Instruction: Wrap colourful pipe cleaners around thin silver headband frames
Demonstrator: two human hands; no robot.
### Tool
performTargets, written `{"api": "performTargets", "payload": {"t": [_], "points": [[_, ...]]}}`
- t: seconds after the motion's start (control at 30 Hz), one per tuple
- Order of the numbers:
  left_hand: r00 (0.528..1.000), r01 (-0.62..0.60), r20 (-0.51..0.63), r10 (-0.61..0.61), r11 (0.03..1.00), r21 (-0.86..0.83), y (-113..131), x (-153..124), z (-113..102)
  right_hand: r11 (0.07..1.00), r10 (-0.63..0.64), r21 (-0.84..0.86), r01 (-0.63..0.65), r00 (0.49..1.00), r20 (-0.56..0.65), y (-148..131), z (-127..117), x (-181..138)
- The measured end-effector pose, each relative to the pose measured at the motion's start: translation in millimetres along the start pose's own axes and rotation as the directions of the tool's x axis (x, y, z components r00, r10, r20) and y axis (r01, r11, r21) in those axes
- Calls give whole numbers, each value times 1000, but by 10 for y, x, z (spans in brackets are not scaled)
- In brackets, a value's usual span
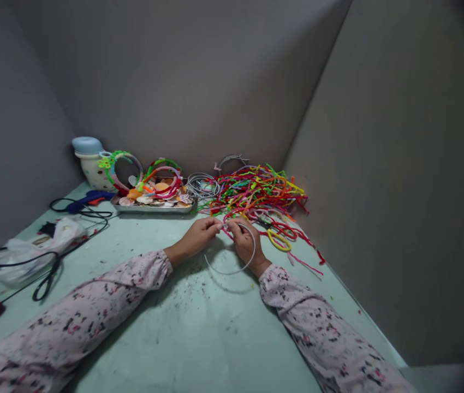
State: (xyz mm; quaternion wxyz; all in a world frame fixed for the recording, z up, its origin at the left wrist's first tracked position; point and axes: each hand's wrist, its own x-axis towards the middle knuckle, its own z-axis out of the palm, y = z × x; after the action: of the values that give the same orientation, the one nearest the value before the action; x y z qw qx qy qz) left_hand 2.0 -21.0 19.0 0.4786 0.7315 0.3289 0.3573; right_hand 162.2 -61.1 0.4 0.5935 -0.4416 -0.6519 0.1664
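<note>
A thin, pale grey wire hoop [255,248] with a gap in it hangs in front of my right hand [247,245]. The fingers of that hand are closed on the wire near one end, while its free end curves down to the left above the table. My left hand [203,233] is pinched close beside it, fingertips almost touching those of the right. A pink pipe cleaner [227,232] shows between the two hands and seems to be in the left fingertips. The exact spot where it meets the wire is covered by fingers.
Behind my hands, a metal tray [154,209] holds shells and decorated headbands. A tangled pile of colourful pipe cleaners [256,188] lies right of coiled wire [203,185]. Yellow-handled scissors [279,240] lie nearby. A plastic bag [47,248], black cable [46,284] and blue-lidded container [90,164] are left.
</note>
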Motion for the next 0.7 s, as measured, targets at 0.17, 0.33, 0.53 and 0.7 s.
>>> {"api": "performTargets", "payload": {"t": [0.17, 0.33, 0.53, 0.7], "points": [[994, 77, 85, -67, 989, -129, -4, 16, -26, 1000, 12, -6, -12, 1000, 10, 4, -10, -14], [955, 253, 239, -177, 906, -340, 2, 22, -64, 999, 26, -27, -26, 1000, 12, -1, -21, -33], [936, 328, 273, -222, 834, -445, -28, 36, -100, 998, 66, 22, -66, 998, 15, 19, -14, -59], [930, 351, 285, -232, 792, -499, -61, 40, -113, 998, 66, 20, -65, 998, -21, 19, -23, -58]]}}
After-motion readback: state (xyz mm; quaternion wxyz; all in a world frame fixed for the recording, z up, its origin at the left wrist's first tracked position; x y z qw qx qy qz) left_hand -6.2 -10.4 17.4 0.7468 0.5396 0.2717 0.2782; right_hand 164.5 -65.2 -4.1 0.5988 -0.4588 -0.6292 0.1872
